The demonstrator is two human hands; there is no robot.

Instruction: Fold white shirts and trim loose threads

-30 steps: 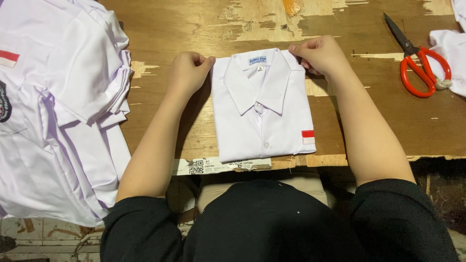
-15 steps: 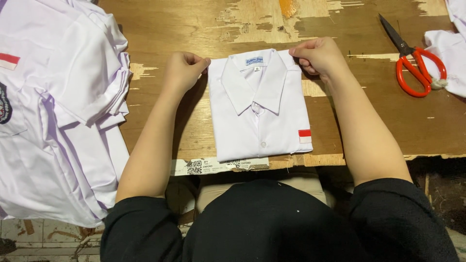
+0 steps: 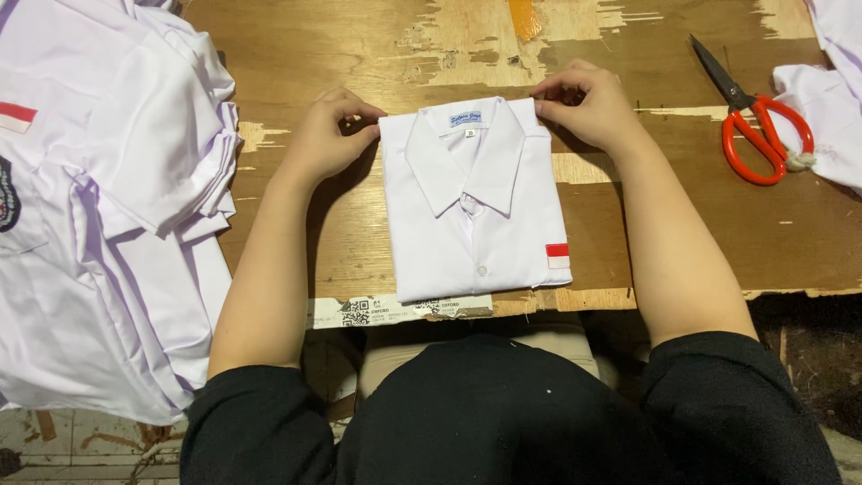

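A folded white shirt [image 3: 476,220] with a collar and a small red-and-white patch lies flat at the near edge of the worn wooden table [image 3: 359,54]. My left hand [image 3: 328,135] pinches the shirt's top left corner. At the top right corner, my right hand [image 3: 588,106] grips the fold by the shoulder. Both forearms run along the shirt's sides.
A pile of unfolded white shirts [image 3: 99,207] covers the table's left end and hangs over its edge. Orange-handled scissors [image 3: 754,126] lie at the right, beside more white cloth [image 3: 831,81]. A paper strip [image 3: 395,310] sticks out under the folded shirt at the table edge.
Both hands have stayed at the shirt's top corners. The shirt lies in the same place; only the view has shifted slightly.
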